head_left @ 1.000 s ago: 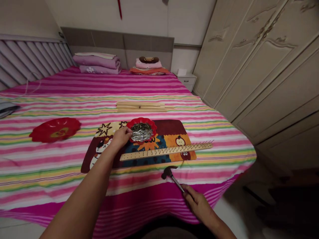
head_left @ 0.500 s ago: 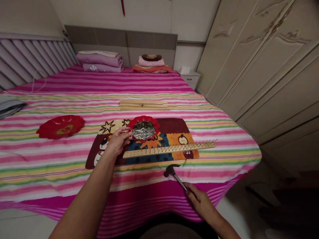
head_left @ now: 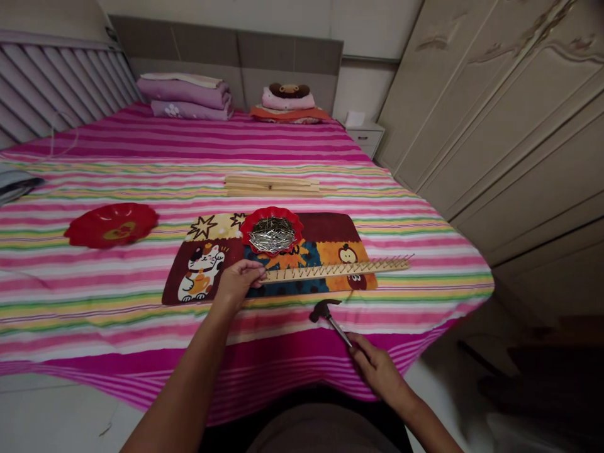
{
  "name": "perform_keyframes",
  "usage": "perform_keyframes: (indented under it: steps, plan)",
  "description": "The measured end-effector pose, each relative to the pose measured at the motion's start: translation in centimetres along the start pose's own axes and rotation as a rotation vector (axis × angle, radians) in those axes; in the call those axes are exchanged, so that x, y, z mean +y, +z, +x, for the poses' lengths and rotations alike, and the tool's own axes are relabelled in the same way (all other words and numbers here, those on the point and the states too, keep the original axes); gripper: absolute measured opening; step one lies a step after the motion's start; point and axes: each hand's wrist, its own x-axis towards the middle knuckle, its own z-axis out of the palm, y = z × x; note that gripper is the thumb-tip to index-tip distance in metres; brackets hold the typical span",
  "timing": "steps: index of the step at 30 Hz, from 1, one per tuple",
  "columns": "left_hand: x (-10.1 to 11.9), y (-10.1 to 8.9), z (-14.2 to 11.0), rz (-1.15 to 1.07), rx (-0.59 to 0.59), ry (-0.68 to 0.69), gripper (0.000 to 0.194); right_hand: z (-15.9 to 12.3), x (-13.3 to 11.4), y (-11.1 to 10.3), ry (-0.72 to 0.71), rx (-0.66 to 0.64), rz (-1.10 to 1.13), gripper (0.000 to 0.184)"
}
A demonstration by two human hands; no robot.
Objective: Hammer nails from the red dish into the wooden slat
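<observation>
My left hand [head_left: 239, 280] is pinched at the left end of a long wooden strip [head_left: 325, 271], its fingertips over the wood. A nail was between those fingers a moment ago; the fingers now mostly hide it. Several nails stand in a row along the strip, leaning more toward its right end. My right hand [head_left: 377, 370] is wrapped round the handle of a claw hammer [head_left: 330, 316], whose dark head hovers in front of the strip. Behind the strip, a red scalloped bowl [head_left: 245, 233] holds a heap of loose nails [head_left: 272, 234].
The strip and bowl rest on a patterned mat [head_left: 337, 228] on a striped bedspread [head_left: 425, 302]. More wooden strips [head_left: 271, 186] lie behind it. A red plate [head_left: 111, 224] sits at left. Folded bedding [head_left: 186, 95] is stacked by the headboard, and a wardrobe [head_left: 495, 126] stands at right.
My left hand has moved from the bowl's left edge toward me and right, down to the strip's left end. My right hand keeps the hammer in nearly the same place. The view has tilted down slightly.
</observation>
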Motion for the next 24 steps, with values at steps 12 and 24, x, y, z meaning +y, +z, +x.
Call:
perform_keyframes:
  steps: [12,24]
  plan:
    - [-0.5,0.6,-0.5,0.196,0.021,0.061,0.027,-0.1,0.3,0.0,-0.001,0.008,-0.047,0.037]
    - [-2.2,0.4,-0.6,0.469,0.032,0.182,0.017,0.9,-9.2,-1.0,-0.22,0.012,-0.046,0.038]
